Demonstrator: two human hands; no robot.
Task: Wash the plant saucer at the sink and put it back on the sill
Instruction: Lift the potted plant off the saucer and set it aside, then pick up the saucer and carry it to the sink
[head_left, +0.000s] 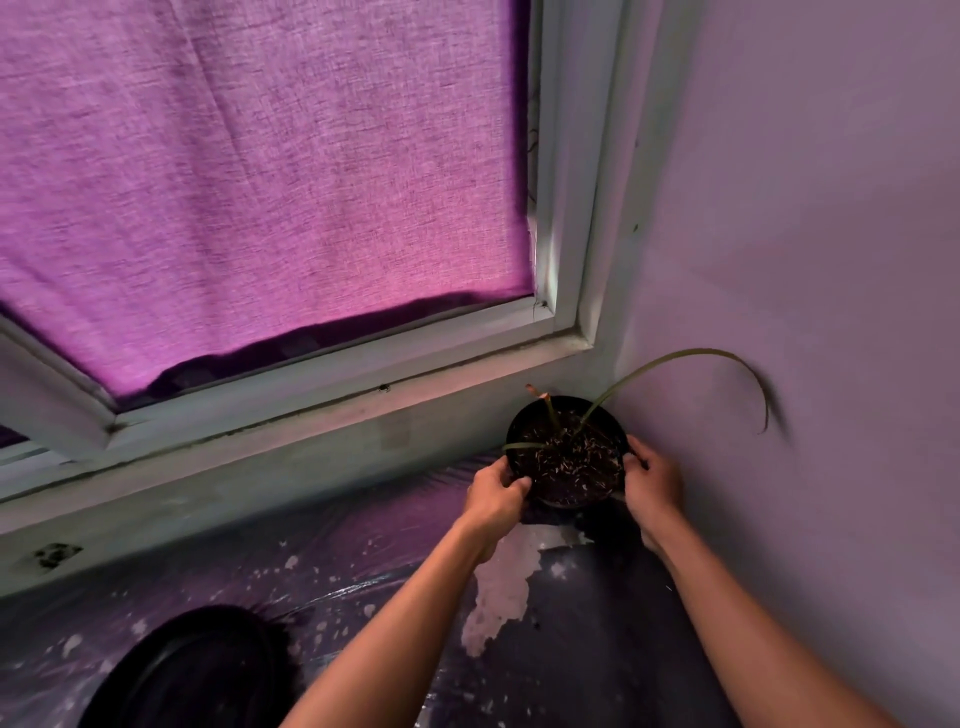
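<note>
A black plant pot (566, 452) filled with dark soil stands in the right corner of the sill (571, 613), against the wall. A few thin leaves rise from it, one long leaf (691, 356) arching to the right. My left hand (496, 493) grips the pot's left rim and my right hand (652, 483) grips its right rim. A dark round saucer (192, 670) lies on the sill at the lower left, apart from the pot. Whether anything sits under the pot is hidden.
The sill is covered in dark plastic film with pale peeling patches (501, 592). A white window frame (311, 395) with a purple blind (249, 176) runs behind it. A plain wall (805, 260) closes off the right side.
</note>
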